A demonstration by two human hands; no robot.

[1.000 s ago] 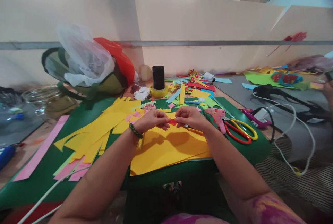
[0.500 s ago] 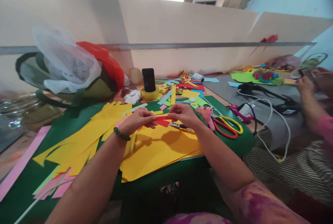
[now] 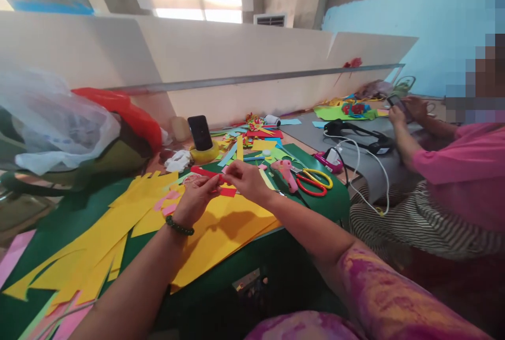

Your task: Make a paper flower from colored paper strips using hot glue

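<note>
Between the fingertips of both hands is a red paper strip, its long end sticking out to the upper left. My left hand, with a green bead bracelet at the wrist, pinches it from the left. Fingers of my right hand are closed on it from the right, close to the left fingertips. A smaller red paper piece lies just below them. Yellow paper sheets spread under both hands. A cutter knife is mostly covered by my right forearm.
Right of my hands lie a pink glue gun and scissors with red and yellow handles. Behind stands a phone against a yellow tape roll. Yellow strips cover the left side. A person in pink sits at right.
The view has turned to the right, bringing more of the other person in. My hands have come closer together, and the red strip now extends up and left past my left fingers.
</note>
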